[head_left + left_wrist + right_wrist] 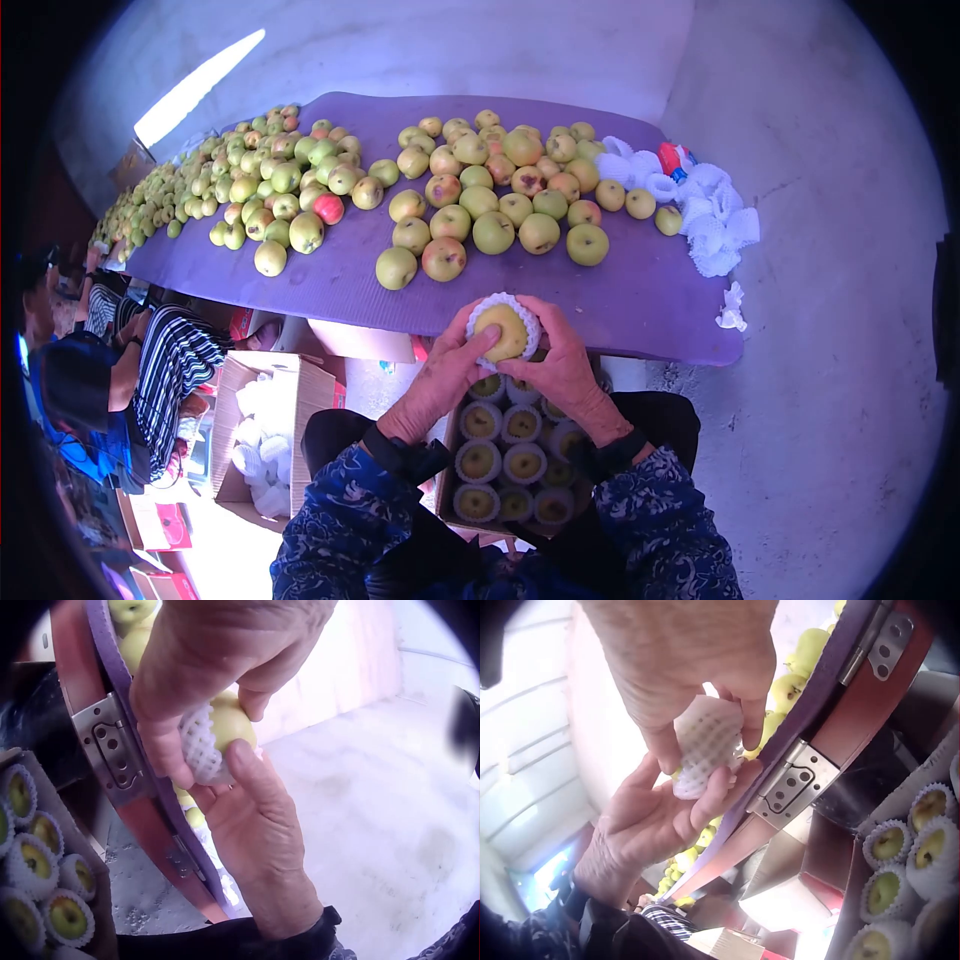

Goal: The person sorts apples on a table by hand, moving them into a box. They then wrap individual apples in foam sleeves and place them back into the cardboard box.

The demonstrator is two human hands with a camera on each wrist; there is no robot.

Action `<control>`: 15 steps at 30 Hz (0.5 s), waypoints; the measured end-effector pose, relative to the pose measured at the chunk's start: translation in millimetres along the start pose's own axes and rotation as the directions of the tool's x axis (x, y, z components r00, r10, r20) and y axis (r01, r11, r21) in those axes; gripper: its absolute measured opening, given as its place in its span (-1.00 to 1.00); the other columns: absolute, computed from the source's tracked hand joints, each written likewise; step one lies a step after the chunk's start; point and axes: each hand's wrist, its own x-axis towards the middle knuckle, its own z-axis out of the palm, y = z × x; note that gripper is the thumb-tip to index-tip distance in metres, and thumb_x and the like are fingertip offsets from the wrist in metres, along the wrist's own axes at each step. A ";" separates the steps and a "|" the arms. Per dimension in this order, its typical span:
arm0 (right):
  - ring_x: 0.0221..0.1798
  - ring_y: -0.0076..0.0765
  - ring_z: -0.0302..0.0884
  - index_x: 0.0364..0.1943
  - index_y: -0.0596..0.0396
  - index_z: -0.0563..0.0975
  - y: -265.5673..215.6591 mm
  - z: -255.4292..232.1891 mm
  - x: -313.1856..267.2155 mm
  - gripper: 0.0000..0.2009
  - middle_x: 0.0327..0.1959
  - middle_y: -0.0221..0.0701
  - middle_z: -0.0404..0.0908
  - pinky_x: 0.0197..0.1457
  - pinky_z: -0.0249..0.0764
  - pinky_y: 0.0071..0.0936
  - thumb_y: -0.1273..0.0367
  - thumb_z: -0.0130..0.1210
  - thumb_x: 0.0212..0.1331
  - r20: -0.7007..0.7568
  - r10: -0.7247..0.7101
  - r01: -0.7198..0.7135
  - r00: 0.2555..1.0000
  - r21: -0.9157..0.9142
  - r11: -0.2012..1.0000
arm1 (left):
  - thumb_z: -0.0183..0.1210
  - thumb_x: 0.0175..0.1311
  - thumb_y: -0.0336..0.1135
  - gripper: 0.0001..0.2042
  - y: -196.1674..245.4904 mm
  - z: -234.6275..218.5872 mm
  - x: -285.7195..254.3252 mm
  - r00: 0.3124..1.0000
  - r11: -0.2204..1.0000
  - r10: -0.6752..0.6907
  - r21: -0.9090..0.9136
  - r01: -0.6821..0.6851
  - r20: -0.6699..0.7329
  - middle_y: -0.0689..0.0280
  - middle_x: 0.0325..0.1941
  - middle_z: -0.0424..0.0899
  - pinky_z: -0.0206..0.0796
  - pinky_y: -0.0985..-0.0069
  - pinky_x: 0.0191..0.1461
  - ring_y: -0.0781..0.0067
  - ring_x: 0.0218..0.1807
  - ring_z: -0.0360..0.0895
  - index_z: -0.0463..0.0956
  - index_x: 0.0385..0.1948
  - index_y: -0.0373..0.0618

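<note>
A yellow-green apple (510, 338) sits partly inside a white foam net sleeve (201, 742), held between both hands just past the table's near edge. My left hand (447, 372) grips it from the left, thumb lying across the bare skin of the fruit. From the right side, my right hand (566, 375) holds the sleeved apple with its fingers curled around the net. In the right wrist view the netting (709, 742) covers most of the fruit. Below the hands stands a cardboard box (845, 900) with rows of apples in foam sleeves (522, 424).
Many loose apples (493, 232) spread across the purple-covered table (330, 285). A heap of white foam sleeves (712, 215) lies at its right end. To the left stands an open carton (305, 395) with more white foam sleeves, and another person (90, 380) sits farther left.
</note>
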 end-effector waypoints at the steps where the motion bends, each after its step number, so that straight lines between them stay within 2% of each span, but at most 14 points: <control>1: 0.19 -0.12 0.37 0.18 0.09 0.30 1.0 0.9 -0.3 -0.25 0.12 -0.21 0.38 0.26 0.32 -0.30 0.38 0.39 -0.24 0.004 0.013 -0.013 1.000 0.018 1.000 | 0.06 0.36 -0.26 -0.52 2.5 0.4 -1.1 1.000 1.000 -0.014 0.018 0.015 -0.005 0.28 0.15 0.40 0.41 0.46 0.12 0.43 0.17 0.42 0.17 0.28 -0.03; 4: 0.17 -0.20 0.39 0.18 0.10 0.29 4.8 2.5 0.1 -0.27 0.11 -0.22 0.38 0.24 0.34 -0.34 0.38 0.38 -0.20 0.019 0.007 -0.008 1.000 0.088 0.996 | 0.11 0.33 -0.27 -0.50 8.5 3.5 -5.0 1.000 1.000 -0.009 0.020 0.010 -0.015 0.28 0.13 0.42 0.36 0.49 0.15 0.46 0.15 0.42 0.18 0.27 -0.06; 5: 0.17 -0.23 0.39 0.19 0.10 0.29 5.5 2.9 0.5 -0.27 0.11 -0.22 0.38 0.23 0.35 -0.36 0.38 0.38 -0.18 0.024 -0.003 0.000 1.000 0.115 0.993 | 0.11 0.32 -0.28 -0.49 9.5 2.1 -5.2 1.000 0.994 0.022 0.108 -0.020 -0.017 0.28 0.13 0.43 0.36 0.48 0.17 0.45 0.14 0.43 0.18 0.28 -0.07; 7: 0.16 -0.31 0.39 0.20 0.13 0.28 -8.1 0.6 0.6 -0.28 0.11 -0.23 0.38 0.22 0.35 -0.39 0.39 0.37 -0.13 0.058 0.119 -0.132 0.991 0.317 0.939 | 0.12 0.31 -0.29 -0.48 11.5 -1.0 -5.9 0.997 0.957 0.081 0.281 -0.074 -0.015 0.29 0.13 0.44 0.34 0.46 0.19 0.44 0.14 0.44 0.19 0.28 -0.09; 8: 0.16 -0.34 0.39 0.21 0.14 0.27 -12.6 -0.5 1.0 -0.29 0.12 -0.23 0.39 0.22 0.35 -0.41 0.40 0.36 -0.10 0.084 0.178 -0.197 0.980 0.411 0.890 | 0.14 0.29 -0.29 -0.47 13.1 -1.3 -6.9 0.996 0.951 0.083 0.297 -0.082 0.007 0.29 0.13 0.45 0.32 0.47 0.20 0.45 0.13 0.43 0.19 0.28 -0.09; 13: 0.15 -0.39 0.38 0.24 0.19 0.23 -2.7 -4.6 3.0 -0.26 0.12 -0.24 0.39 0.23 0.35 -0.42 0.44 0.35 -0.09 0.258 0.227 -0.322 0.939 0.431 0.843 | 0.17 0.27 -0.28 -0.43 15.7 -7.5 -8.5 0.989 0.905 0.047 0.414 -0.101 0.139 0.28 0.12 0.46 0.24 0.52 0.25 0.50 0.15 0.40 0.17 0.30 -0.08; 15: 0.15 -0.38 0.38 0.25 0.19 0.23 -1.9 -4.2 2.8 -0.25 0.12 -0.25 0.40 0.23 0.34 -0.42 0.47 0.35 -0.11 0.276 0.259 -0.361 0.925 0.438 0.823 | 0.18 0.26 -0.27 -0.40 14.8 -8.2 -10.5 0.994 0.868 0.056 0.487 -0.094 0.093 0.25 0.15 0.42 0.24 0.50 0.25 0.47 0.15 0.40 0.13 0.32 -0.08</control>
